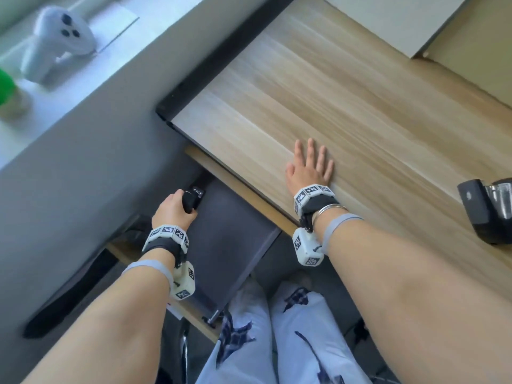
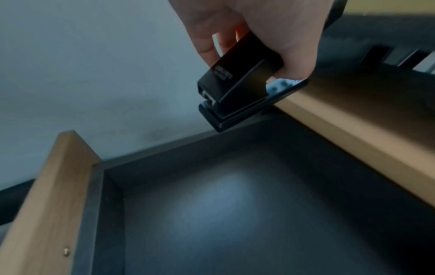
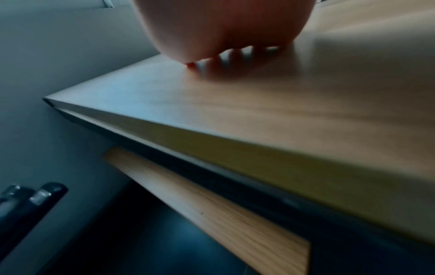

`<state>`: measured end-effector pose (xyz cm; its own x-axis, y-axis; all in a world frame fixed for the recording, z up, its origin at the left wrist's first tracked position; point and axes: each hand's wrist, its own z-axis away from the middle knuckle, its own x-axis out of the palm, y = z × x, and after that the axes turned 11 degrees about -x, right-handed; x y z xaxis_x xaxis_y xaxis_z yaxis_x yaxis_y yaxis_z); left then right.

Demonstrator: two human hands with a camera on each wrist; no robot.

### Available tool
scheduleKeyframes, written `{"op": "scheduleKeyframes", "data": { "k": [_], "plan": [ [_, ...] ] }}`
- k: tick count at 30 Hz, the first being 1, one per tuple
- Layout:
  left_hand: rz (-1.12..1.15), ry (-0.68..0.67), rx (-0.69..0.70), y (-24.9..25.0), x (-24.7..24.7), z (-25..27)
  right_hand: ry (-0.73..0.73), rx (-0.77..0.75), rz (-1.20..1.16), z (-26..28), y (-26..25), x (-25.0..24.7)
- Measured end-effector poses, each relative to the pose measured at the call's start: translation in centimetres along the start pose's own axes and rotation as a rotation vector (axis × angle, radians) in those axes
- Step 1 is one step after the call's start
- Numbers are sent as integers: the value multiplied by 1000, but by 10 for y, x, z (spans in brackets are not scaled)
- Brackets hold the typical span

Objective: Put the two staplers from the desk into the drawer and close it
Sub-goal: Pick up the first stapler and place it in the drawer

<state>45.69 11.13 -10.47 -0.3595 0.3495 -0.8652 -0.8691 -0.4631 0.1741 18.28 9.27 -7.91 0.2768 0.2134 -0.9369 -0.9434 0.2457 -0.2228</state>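
My left hand (image 1: 174, 210) grips a black stapler (image 1: 192, 199) over the far left corner of the open drawer (image 1: 230, 245), just under the desk edge. In the left wrist view the same stapler (image 2: 237, 87) points down toward the dark drawer floor (image 2: 235, 214), with the left hand (image 2: 259, 33) wrapped round its rear. A second black stapler (image 1: 487, 212) lies on the wooden desk (image 1: 332, 106) at the right edge of the head view. My right hand (image 1: 311, 164) lies flat on the desk near its front edge, fingers spread; the right wrist view shows the right hand (image 3: 223, 28) pressed on the desk top (image 3: 306, 111).
A white game controller (image 1: 58, 37) and a green object (image 1: 7, 87) sit on the windowsill at the left. A pale box (image 1: 401, 20) stands at the desk's far side. My legs (image 1: 277, 342) are below the drawer front. A wall runs along the drawer's left.
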Motion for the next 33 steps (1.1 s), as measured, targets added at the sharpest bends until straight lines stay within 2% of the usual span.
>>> {"op": "scheduleKeyframes", "data": {
  "k": [8, 16, 23, 27, 33],
  "plan": [
    [-80, -120, -43, -12, 61, -44, 181, -7, 117, 0, -1, 17],
    [-145, -256, -103, -12, 98, -72, 252, -25, 152, 0, 1, 24],
    [-184, -300, -133, -7, 116, -87, 224, -24, 154, 1, 3, 24],
    [-199, -280, -149, -11, 125, -91, 227, -25, 161, 0, 3, 24],
    [-172, -306, -160, -14, 123, -92, 221, -23, 160, 0, 2, 23]
  ]
}}
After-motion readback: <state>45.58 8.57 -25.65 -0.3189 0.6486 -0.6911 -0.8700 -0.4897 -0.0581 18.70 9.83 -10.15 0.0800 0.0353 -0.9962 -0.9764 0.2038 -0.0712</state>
